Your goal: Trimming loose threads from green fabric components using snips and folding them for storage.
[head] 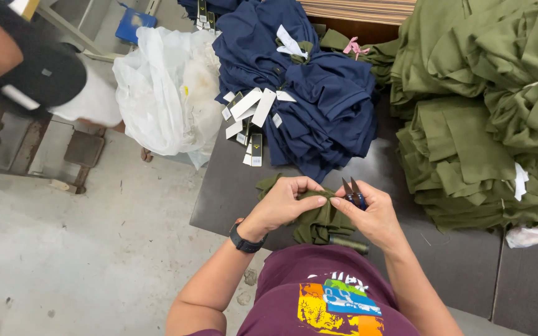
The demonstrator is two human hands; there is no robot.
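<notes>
The dark table (368,171) carries most of what is in view. A big heap of olive-green garments (481,106) fills its right side, and a pile of navy garments (306,93) with white paper tags (251,112) lies at the far middle. Left of the table, on the floor, slumps a white plastic bag (166,87), and a co-worker's dark sleeve (32,68) shows at the far left.

At the near edge of the table, a small olive-green garment (319,218) is bunched between the person's two hands. The left hand (281,205) pinches a fold of the cloth, its grip closed on the fabric at thumb and fingertips. The right hand (375,214) grips a small pair of thread snips (353,193), blades pointing up and away, while its fingertips also meet the fold. A dark spool-like object (349,244) lies just beside the garment, near the person's body.

As a judgement, trimming goes best with the fold held taut between both hands, the loose thread lifted clear of the cloth and the blades kept flat, so only thread gets cut.
</notes>
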